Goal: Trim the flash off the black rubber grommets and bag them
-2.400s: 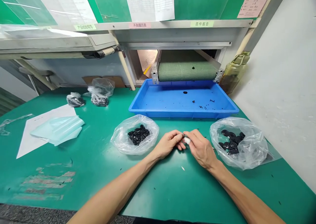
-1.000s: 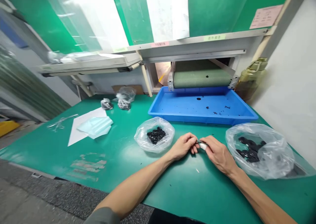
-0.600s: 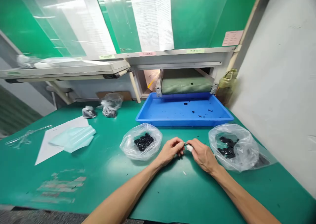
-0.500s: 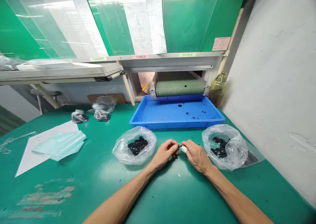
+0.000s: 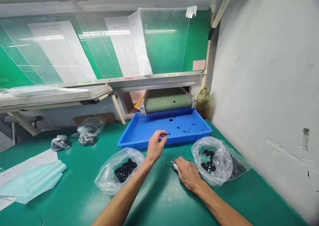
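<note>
My left hand (image 5: 155, 148) is raised over the front rim of the blue tray (image 5: 139, 143), thumb and forefinger curled together. A tiny black piece (image 5: 168, 134) shows right at those fingertips; its exact kind is too small to tell. Lower right, my right hand (image 5: 188, 173) rests near the table, closed round a small white-handled tool (image 5: 175, 166) with a thin tip pointing left. Left of my hands sits a clear plastic bag (image 5: 106, 176) of small black parts (image 5: 125, 170). Near my right hand, another open bag (image 5: 221, 173) holds round black parts (image 5: 208, 163).
A green conveyor belt (image 5: 164, 101) ends above the tray, where scattered black bits lie. A yellowish bottle (image 5: 203, 101) stands by the wall (image 5: 261, 103). Two tied bags (image 5: 87, 139) and a pale blue sheet (image 5: 35, 179) lie on the left of the green table (image 5: 154, 202).
My left hand has moved away from my right hand, forward to the tray's edge. My right hand still grips the white-handled tool. The view has tilted up and shifted right.
</note>
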`<state>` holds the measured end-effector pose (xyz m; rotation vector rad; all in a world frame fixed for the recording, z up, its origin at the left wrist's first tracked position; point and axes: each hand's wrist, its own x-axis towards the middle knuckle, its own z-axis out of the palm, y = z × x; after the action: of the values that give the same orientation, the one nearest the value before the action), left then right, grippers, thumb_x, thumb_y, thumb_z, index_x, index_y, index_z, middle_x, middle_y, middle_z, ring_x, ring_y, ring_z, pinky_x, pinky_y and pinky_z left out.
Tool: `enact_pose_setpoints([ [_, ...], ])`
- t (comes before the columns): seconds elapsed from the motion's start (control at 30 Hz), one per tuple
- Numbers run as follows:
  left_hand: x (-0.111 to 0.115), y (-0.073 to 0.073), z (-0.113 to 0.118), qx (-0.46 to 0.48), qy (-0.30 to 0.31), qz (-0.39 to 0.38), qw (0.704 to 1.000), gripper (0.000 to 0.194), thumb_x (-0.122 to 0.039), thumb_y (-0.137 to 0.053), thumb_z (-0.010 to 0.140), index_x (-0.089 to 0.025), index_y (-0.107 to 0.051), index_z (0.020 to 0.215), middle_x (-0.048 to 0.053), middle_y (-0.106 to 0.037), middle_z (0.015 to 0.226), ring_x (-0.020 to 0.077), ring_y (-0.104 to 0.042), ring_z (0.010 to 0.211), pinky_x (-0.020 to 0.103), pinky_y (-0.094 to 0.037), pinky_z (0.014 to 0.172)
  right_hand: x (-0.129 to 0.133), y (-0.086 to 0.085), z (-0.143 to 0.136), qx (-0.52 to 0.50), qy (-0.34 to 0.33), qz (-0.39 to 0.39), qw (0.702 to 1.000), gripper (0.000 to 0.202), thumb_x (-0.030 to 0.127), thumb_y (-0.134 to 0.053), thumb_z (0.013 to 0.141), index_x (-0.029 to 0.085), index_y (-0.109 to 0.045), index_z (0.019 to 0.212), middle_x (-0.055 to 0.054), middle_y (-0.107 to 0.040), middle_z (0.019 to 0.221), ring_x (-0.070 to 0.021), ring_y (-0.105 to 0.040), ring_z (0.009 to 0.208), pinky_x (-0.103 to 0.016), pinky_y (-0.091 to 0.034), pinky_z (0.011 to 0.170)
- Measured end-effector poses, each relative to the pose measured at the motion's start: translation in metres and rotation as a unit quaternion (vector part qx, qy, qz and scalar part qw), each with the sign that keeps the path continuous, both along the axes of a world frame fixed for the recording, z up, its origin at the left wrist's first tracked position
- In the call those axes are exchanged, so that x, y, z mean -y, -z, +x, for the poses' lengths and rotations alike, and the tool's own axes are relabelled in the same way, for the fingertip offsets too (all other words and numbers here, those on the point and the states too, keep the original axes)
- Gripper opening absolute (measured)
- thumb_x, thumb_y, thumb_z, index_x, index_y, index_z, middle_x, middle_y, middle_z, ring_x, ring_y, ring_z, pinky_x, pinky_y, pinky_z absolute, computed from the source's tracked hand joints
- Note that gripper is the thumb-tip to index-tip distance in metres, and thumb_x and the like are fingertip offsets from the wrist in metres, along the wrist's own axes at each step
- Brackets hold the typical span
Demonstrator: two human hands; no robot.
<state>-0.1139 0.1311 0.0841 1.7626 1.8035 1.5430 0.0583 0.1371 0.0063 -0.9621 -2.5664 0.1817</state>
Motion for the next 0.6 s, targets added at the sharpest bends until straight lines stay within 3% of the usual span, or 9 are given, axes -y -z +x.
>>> enact_pose_setpoints([
  [0.1, -0.044, -0.016, -0.007, -0.111, 0.001, -0.045, 0.993, 0.029, -0.014, -0.053, 0.082, -0.023, -0.062, 0.107, 0.005, -0.059, 0.116, 0.0213, -0.054, 0.109, 0.031, -0.044, 0.090, 0.001, -0.001, 0.000, 0.012, -0.002, 0.004, 1.000, 0.020, 0.007, -0.048, 0.089, 0.021, -0.058, 0.099, -0.002, -0.061, 0.091, -0.0175, -0.061, 0.074, -0.026, -0.032, 0.059],
  [0.17, -0.076, -0.020, -0.008, -0.139, 0.013, -0.089, 0.986, 0.028, -0.011, -0.050, 0.083, -0.021, -0.065, 0.104, 0.006, -0.062, 0.112, 0.0209, -0.057, 0.105, 0.031, -0.044, 0.090, 0.001, -0.001, 0.000, 0.015, -0.009, 0.008, 1.000, 0.018, 0.008, -0.048, 0.090, 0.021, -0.057, 0.098, -0.002, -0.061, 0.091, -0.0180, -0.061, 0.074, -0.027, -0.032, 0.058],
  [0.27, -0.125, -0.014, -0.004, -0.153, 0.039, -0.170, 0.973, 0.019, -0.011, -0.056, 0.083, -0.017, -0.067, 0.098, 0.007, -0.066, 0.098, 0.0210, -0.062, 0.092, 0.033, -0.048, 0.085, 0.000, -0.003, 0.000, 0.027, -0.025, 0.012, 0.999, 0.011, 0.013, -0.048, 0.093, 0.020, -0.057, 0.095, -0.003, -0.061, 0.090, -0.0180, -0.061, 0.074, -0.026, -0.031, 0.058],
  [0.37, -0.163, -0.001, 0.003, -0.162, 0.047, -0.245, 0.955, 0.016, -0.021, -0.062, 0.086, -0.014, -0.064, 0.100, 0.007, -0.064, 0.103, 0.0212, -0.061, 0.094, 0.040, -0.049, 0.086, -0.001, -0.005, 0.000, 0.040, -0.040, 0.014, 0.998, 0.010, 0.013, -0.051, 0.091, 0.020, -0.056, 0.096, -0.002, -0.062, 0.088, -0.0187, -0.061, 0.077, -0.026, -0.031, 0.057],
  [0.5, -0.187, 0.013, 0.009, -0.136, 0.050, -0.287, 0.947, 0.022, -0.031, -0.059, 0.091, -0.015, -0.060, 0.107, 0.008, -0.061, 0.110, 0.0207, -0.060, 0.097, 0.041, -0.051, 0.086, -0.002, -0.008, 0.002, 0.046, -0.052, 0.022, 0.997, 0.019, 0.015, -0.053, 0.089, 0.024, -0.055, 0.106, -0.001, -0.062, 0.085, -0.0187, -0.062, 0.075, -0.026, -0.031, 0.055],
  [0.6, -0.189, 0.014, 0.010, -0.089, 0.053, -0.274, 0.956, 0.020, -0.030, -0.059, 0.090, -0.015, -0.061, 0.104, 0.007, -0.062, 0.105, 0.0195, -0.061, 0.093, 0.038, -0.053, 0.081, -0.004, -0.009, 0.003, 0.033, -0.058, 0.025, 0.997, 0.019, 0.021, -0.051, 0.092, 0.027, -0.056, 0.109, 0.000, -0.061, 0.083, -0.0177, -0.061, 0.072, -0.025, -0.033, 0.055],
])
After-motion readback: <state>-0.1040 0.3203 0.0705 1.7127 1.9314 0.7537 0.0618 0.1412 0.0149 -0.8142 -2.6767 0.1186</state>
